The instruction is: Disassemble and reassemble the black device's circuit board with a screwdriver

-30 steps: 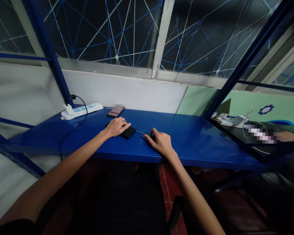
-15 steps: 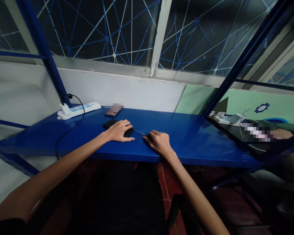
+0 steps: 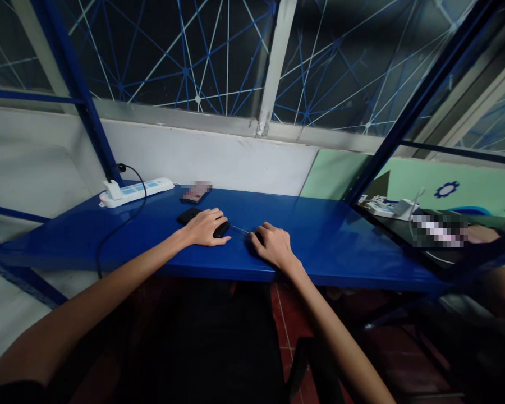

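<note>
My left hand lies over a flat black device on the blue table, holding it with the fingers across the top and the thumb out to the side. What kind of device it is I cannot make out. My right hand is closed around the dark handle of a screwdriver. Its thin metal shaft points left, and the tip is at or close to the device's right end; whether they touch is unclear. Behind my left hand lies a phone with a blurred-out screen.
A white power strip with a plugged-in charger and a black cable lies at the left of the blue table. Blue posts rise on both sides. At right, a person's hand is beside a blurred-out screen and a white charger.
My right hand has shifted very slightly to the right with the screwdriver, and its handle shows less. My left hand stays on the black device. The view has tilted a little.
</note>
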`<state>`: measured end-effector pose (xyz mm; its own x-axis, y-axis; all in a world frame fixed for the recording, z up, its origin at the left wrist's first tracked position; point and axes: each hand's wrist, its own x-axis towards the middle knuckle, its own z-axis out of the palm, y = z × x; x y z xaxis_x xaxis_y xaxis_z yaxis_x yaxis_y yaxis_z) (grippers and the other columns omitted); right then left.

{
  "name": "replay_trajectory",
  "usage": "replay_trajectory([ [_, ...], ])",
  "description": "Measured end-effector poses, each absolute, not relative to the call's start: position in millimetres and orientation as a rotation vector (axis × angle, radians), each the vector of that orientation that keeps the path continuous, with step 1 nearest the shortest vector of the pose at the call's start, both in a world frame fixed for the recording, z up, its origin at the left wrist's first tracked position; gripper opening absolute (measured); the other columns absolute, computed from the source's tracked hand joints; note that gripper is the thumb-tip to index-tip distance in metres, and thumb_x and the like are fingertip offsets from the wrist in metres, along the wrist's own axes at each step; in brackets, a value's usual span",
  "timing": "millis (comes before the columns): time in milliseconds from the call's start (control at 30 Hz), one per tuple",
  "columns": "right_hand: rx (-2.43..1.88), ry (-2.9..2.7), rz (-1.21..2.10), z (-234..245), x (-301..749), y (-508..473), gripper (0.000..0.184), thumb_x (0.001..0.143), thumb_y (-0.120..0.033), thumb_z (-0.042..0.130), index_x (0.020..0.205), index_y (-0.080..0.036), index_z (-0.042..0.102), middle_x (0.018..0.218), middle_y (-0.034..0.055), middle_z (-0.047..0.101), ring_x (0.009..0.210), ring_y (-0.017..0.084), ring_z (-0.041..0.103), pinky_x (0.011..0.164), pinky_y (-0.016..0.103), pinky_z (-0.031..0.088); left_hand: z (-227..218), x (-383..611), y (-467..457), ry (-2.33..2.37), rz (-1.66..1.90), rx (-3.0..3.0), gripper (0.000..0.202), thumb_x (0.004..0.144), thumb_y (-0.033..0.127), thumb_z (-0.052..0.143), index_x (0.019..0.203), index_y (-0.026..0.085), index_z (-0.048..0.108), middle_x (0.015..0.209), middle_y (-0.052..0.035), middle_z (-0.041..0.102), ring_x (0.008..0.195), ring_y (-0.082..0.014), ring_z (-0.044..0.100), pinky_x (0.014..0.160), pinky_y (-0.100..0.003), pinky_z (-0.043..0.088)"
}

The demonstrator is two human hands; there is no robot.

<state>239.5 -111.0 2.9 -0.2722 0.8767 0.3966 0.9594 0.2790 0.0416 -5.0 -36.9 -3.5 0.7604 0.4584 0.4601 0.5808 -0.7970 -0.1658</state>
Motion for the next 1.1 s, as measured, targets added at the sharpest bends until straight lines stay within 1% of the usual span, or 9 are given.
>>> replay_trajectory([
  [67,-1.665,-2.271,-0.411,3.3,240.5,-110.9,0.039,0.098,-0.045,0.038,0.086,-0.019,0.064,0.092,0.0062,0.064,0.075,0.016,0.06,0.055,0.028,0.023,-3.6,-4.7,-37.2,-0.814,-0.588,-2.649,0.051,0.087,0.059,0.05,0.103,0.014,0.066,0.095,-0.013,0.064,0.09,-0.0274,0.059,0.08,-0.04,0.047],
  [167,-1.645,-2.282,-0.436,2.2,243.2,-109.5,0.039,0.097,-0.051,0.041,0.089,-0.019,0.062,0.096,0.0071,0.063,0.08,0.017,0.061,0.055,0.028,0.023,-3.7,-4.5,-37.0,-0.831,-0.592,-2.634,0.051,0.087,0.059,0.05,0.103,0.014,0.066,0.093,-0.0131,0.064,0.089,-0.0272,0.058,0.08,-0.04,0.047],
  [300,-1.604,-2.284,-0.41,1.6,247.1,-105.3,0.04,0.093,-0.057,0.045,0.094,-0.019,0.059,0.097,0.0062,0.066,0.078,0.017,0.062,0.054,0.028,0.021,-4.2,-4.8,-35.8,-0.844,-0.595,-2.63,0.051,0.088,0.059,0.048,0.103,0.013,0.066,0.093,-0.0132,0.064,0.089,-0.0273,0.058,0.079,-0.04,0.048],
  [533,-1.684,-2.244,-0.334,-0.2,245.6,-103.2,0.04,0.092,-0.058,0.048,0.106,-0.021,0.056,0.077,0.0036,0.071,0.066,0.02,0.064,0.053,0.027,0.017,-4.2,-5.4,-35.1,-0.846,-0.606,-2.636,0.049,0.089,0.058,0.048,0.103,0.014,0.066,0.094,-0.0131,0.064,0.089,-0.0269,0.058,0.079,-0.04,0.048],
  [633,-1.656,-2.221,-0.322,-1.1,242.0,-106.8,0.041,0.095,-0.058,0.041,0.103,-0.022,0.058,0.079,0.0038,0.071,0.066,0.019,0.065,0.054,0.027,0.02,-4.2,-5.3,-35.0,-0.849,-0.617,-2.636,0.049,0.088,0.057,0.049,0.104,0.014,0.066,0.094,-0.0132,0.064,0.089,-0.027,0.059,0.079,-0.04,0.048],
  [733,-1.636,-2.192,-0.322,-1.6,240.9,-109.8,0.039,0.099,-0.05,0.036,0.096,-0.022,0.062,0.086,0.0041,0.071,0.068,0.017,0.064,0.055,0.027,0.022,-4.1,-5.3,-34.9,-0.857,-0.611,-2.635,0.049,0.088,0.058,0.049,0.104,0.014,0.066,0.094,-0.0133,0.065,0.09,-0.0274,0.059,0.08,-0.04,0.048],
  [867,-1.664,-2.142,-0.347,-3.0,243.2,-110.5,0.041,0.091,-0.056,0.048,0.087,-0.021,0.067,0.088,0.0042,0.067,0.067,0.016,0.061,0.054,0.028,0.023,-4.0,-5.5,-34.7,-0.853,-0.599,-2.641,0.05,0.089,0.058,0.048,0.104,0.014,0.067,0.095,-0.0135,0.065,0.09,-0.0272,0.059,0.079,-0.04,0.048],
  [967,-1.65,-2.15,-0.376,-4.0,244.1,-109.9,0.042,0.089,-0.058,0.051,0.082,-0.021,0.069,0.089,0.0052,0.064,0.07,0.016,0.059,0.054,0.028,0.024,-4.1,-5.8,-34.6,-0.849,-0.601,-2.646,0.051,0.089,0.058,0.048,0.105,0.013,0.067,0.095,-0.0139,0.065,0.091,-0.0276,0.059,0.079,-0.04,0.048],
  [1100,-1.665,-2.149,-0.421,-3.4,242.3,-109.8,0.038,0.09,-0.055,0.05,0.087,-0.021,0.066,0.095,0.006,0.064,0.069,0.015,0.059,0.053,0.027,0.023,-4.8,-6.2,-34.3,-0.857,-0.617,-2.644,0.049,0.088,0.057,0.05,0.105,0.014,0.067,0.095,-0.014,0.065,0.091,-0.0277,0.059,0.079,-0.04,0.048],
])
